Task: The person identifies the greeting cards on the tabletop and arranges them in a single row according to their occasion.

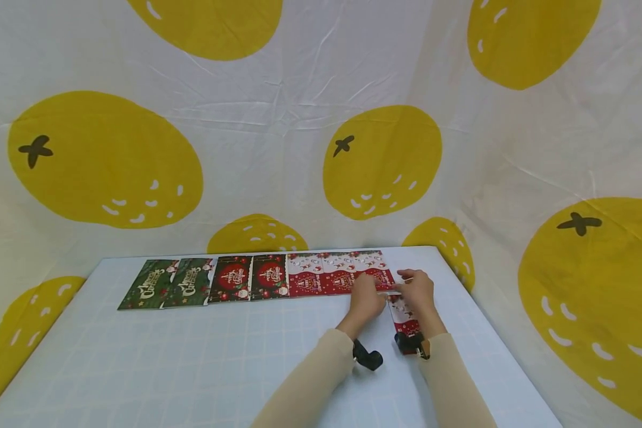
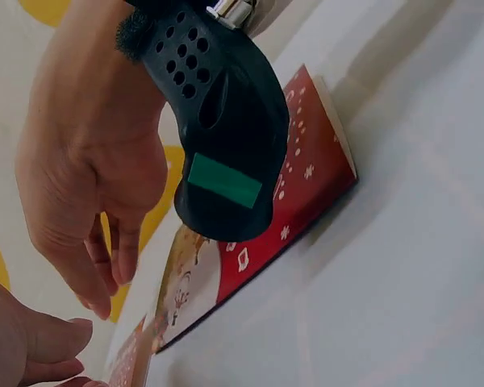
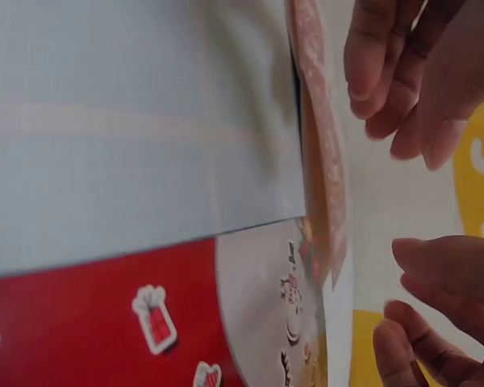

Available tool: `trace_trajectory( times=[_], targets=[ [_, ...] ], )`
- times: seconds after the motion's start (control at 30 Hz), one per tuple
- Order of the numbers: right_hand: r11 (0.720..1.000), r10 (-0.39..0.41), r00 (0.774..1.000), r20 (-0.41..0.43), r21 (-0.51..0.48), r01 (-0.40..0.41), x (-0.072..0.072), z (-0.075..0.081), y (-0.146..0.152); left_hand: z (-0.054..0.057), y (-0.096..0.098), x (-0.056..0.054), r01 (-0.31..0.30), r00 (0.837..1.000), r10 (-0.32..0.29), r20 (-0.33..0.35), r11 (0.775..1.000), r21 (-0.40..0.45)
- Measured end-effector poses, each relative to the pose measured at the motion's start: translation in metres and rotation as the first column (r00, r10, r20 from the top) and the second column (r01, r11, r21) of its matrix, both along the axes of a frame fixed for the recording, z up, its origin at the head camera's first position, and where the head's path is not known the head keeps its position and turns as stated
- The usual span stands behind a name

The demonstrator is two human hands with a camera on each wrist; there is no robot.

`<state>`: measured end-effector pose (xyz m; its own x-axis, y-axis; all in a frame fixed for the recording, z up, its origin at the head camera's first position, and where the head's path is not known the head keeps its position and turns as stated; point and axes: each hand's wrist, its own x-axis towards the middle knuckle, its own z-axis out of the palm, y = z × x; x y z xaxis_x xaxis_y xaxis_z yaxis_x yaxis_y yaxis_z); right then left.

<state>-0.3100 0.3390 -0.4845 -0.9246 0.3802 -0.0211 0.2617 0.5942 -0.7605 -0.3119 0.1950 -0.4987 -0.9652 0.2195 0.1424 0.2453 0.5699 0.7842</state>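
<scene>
My left hand (image 1: 366, 297) is at the near edge of the rightmost red-and-white Christmas card (image 1: 375, 261) in the row. Beside it my right hand (image 1: 418, 294) is held above a separate red-and-white Christmas card (image 1: 403, 315) lying nearer the front. In the right wrist view, the fingers of the left hand (image 3: 423, 76) and right hand (image 3: 440, 310) are loosely bent and face each other across a gap, with nothing between them. The left wrist view shows the separate card (image 2: 315, 161) partly behind the black wrist camera (image 2: 226, 145), its edges slightly raised.
Along the table's back edge runs a row of Christmas cards: green ones (image 1: 147, 285) at the left, dark ones with red circles (image 1: 231, 279) in the middle, red-and-white ones at the right. A white curtain with yellow fruit (image 1: 382, 160) hangs behind the pale checked table (image 1: 192, 356).
</scene>
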Motion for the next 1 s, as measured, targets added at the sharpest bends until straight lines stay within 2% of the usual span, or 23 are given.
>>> trace_trajectory(
  times=[0.2, 0.4, 0.6, 0.7, 1.0],
  targets=[
    [1.000, -0.021, 0.998, -0.055, -0.003, 0.021, 0.010, 0.004, 0.009, -0.006, 0.007, 0.011, 0.037, 0.999, -0.036, -0.009, 0.996, 0.077],
    [0.994, -0.097, 0.994, -0.047, -0.060, 0.094, 0.023, 0.002, 0.024, -0.010, 0.011, 0.026, 0.041, 0.999, -0.044, 0.017, 0.987, 0.155],
    [0.973, -0.149, 0.989, -0.015, -0.178, 0.144, 0.036, -0.006, 0.040, -0.011, 0.014, 0.039, 0.026, 0.998, -0.036, 0.045, 0.977, 0.210],
    [0.960, -0.170, 0.985, 0.018, -0.221, 0.169, 0.039, -0.011, 0.047, -0.014, 0.015, 0.043, 0.022, 0.998, -0.034, 0.051, 0.977, 0.212],
    [0.966, -0.156, 0.987, 0.028, -0.205, 0.158, 0.043, -0.014, 0.059, -0.016, 0.020, 0.046, -0.002, 0.994, -0.024, 0.102, 0.968, 0.249]
  ],
)
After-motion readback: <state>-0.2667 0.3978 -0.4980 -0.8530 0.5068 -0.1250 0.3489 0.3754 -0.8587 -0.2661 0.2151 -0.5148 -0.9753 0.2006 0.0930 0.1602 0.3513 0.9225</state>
